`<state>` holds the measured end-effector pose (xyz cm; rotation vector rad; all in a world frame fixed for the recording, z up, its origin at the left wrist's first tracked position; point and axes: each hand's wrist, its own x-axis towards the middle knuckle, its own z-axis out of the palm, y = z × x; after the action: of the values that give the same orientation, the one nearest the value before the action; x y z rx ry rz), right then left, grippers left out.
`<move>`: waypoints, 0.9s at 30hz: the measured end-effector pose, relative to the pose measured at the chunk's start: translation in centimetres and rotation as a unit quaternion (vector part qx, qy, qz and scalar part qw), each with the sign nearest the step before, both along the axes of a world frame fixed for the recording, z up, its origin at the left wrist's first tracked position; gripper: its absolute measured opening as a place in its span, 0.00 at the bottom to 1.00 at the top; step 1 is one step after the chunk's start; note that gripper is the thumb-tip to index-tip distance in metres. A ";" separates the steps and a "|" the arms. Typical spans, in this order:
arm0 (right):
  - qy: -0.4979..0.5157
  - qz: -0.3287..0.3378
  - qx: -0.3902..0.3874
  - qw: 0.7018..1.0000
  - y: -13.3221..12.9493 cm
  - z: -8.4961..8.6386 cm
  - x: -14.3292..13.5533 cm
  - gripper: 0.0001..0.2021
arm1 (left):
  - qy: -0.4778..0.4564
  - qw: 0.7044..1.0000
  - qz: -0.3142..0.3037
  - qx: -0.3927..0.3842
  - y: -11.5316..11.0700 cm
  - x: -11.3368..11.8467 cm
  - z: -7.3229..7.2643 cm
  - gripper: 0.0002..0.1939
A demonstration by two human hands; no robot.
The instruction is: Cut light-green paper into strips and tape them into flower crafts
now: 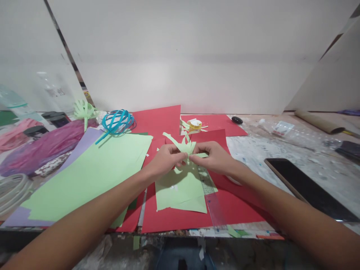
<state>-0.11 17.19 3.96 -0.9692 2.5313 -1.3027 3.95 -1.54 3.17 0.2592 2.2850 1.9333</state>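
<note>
Both my hands meet over the middle of the table, pinching a light green paper piece cut into strips (186, 145) that fan upward. My left hand (168, 159) grips its base from the left, fingers closed. From the right, my right hand (209, 155) pinches the same base between thumb and fingers. Beneath them lies a light green paper sheet (182, 195) on red paper (163, 221). A clear ruler (215, 210) sticks out from under the right side of the green sheet. Fingertips hide the lower end of the strips.
At the left are large green sheets (92, 172), a blue paper-strip whisk shape (118, 123) and a pink plastic bag (50, 146). A yellow tape roll (195, 125) sits behind my hands. To the right lie a phone (306, 187), a plastic bottle (298, 135) and a cardboard tube (319, 120).
</note>
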 end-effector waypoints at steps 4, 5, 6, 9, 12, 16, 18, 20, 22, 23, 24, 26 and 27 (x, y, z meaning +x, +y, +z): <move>0.001 -0.004 0.000 1.000 0.0 -0.1 0.0 0.14 | -0.014 1.000 0.011 -0.009 0.0 0.0 0.1 0.08; -0.001 -0.006 0.000 1.000 0.0 0.0 0.0 0.15 | -0.016 1.000 0.015 -0.010 0.0 0.0 0.1 0.08; -0.003 -0.009 -0.001 1.000 0.0 0.0 0.1 0.15 | -0.018 1.000 0.017 -0.011 0.0 0.0 0.0 0.08; -0.007 -0.024 0.002 1.000 -0.1 0.3 0.3 0.14 | -0.021 1.000 0.017 -0.015 -0.1 -0.1 -0.2 0.09; -0.014 -0.038 0.007 0.999 -0.3 0.4 0.7 0.12 | -0.026 1.000 0.002 -0.014 -0.4 -0.2 -0.3 0.13; -0.027 -0.017 -0.001 0.999 -0.1 0.6 0.4 0.11 | -0.052 0.998 -0.019 -0.002 -0.9 -0.6 -0.4 0.12; -0.048 0.009 0.013 0.999 0.6 0.7 -0.6 0.10 | -0.072 0.997 -0.007 0.003 -1.3 -1.0 -0.5 0.08; -0.074 0.016 0.036 0.996 2.0 1.0 -2.0 0.10 | -0.095 0.995 0.028 0.011 -1.9 -1.4 -0.5 0.06; -0.108 0.000 0.056 0.993 3.6 1.1 -3.5 0.12 | -0.117 0.991 0.062 0.015 -2.5 -1.8 -0.6 0.07; -0.119 -0.009 0.048 0.992 4.4 1.1 -4.2 0.13 | -0.125 0.989 0.072 0.015 -2.7 -2.0 -0.7 0.07; -0.130 -0.015 0.043 0.990 5.1 1.1 -4.8 0.13 | -0.131 0.988 0.080 0.012 -2.9 -2.1 -0.7 0.08; -0.149 -0.018 0.035 0.988 6.2 0.9 -5.7 0.13 | -0.133 0.987 0.089 0.013 -3.1 -2.1 -0.7 0.09; -0.156 -0.015 0.035 0.987 6.6 0.7 -6.0 0.13 | -0.131 0.987 0.090 0.016 -3.2 -2.1 -0.7 0.09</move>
<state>-6.12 23.76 4.69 -0.6564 2.3421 -1.2527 1.83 -4.74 2.48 -0.1947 2.1698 1.9522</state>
